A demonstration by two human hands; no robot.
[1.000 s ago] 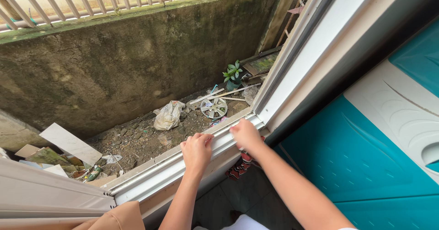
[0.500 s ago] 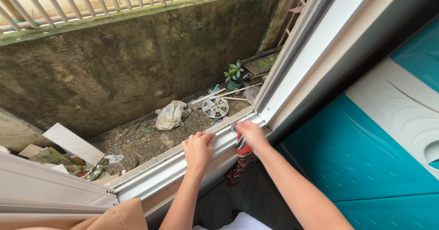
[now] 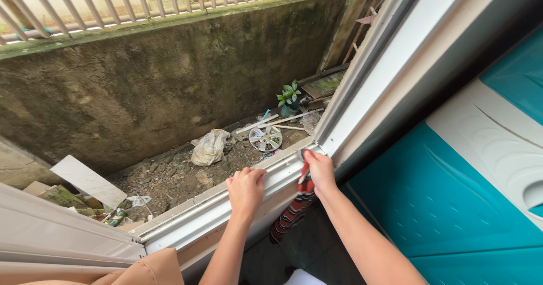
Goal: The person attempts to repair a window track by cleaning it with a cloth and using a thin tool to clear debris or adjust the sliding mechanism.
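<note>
1. Two bare hands rest on the white metal sliding-window track [image 3: 203, 211].
2. Left hand [image 3: 246, 187] curls its fingers over the track's outer edge, holding nothing else.
3. Right hand [image 3: 320, 170] grips a red-and-black striped cloth [image 3: 294, 208] at the track's corner; the cloth hangs down inside.
4. Wiping looks barely begun, since most of the track lies untouched by the cloth.

Mossy concrete wall [image 3: 141, 92], white railing [image 3: 113, 2], potted plant [image 3: 289, 97], plastic bag [image 3: 209, 147], teal panel [image 3: 435, 206]
</note>
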